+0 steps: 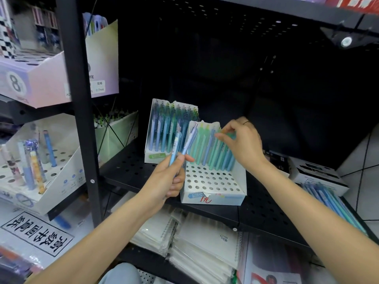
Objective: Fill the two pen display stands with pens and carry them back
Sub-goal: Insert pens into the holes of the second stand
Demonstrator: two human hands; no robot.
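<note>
At the centre of the head view, two white cardboard pen display stands sit on a black perforated metal shelf [131,171]: the rear stand [162,128], a little left of centre, looks full of blue and green pens, while the front stand [213,181], just beside and partly overlapping it, has its back rows filled and its front rows of round holes bare. The left hand [166,179], below and left of the front stand, has its fingers curled round a small bundle of pale blue pens [180,146] held upright. The right hand [244,144], right of centre, reaches over the front stand with its fingertips pinching the top of a green pen [229,138] standing in the back row. The pens look light, stiff and smooth, likely to slip when bunched, so a pinch near the cap should suit each one. The stands look light but flimsy; once loaded they will probably be top-heavy and are best lifted from the base with both hands. More blue pens [336,208] lie loose at the lower right, the shelf surface seems flat and hard, and packed stationery shelving fills the dim surroundings.
</note>
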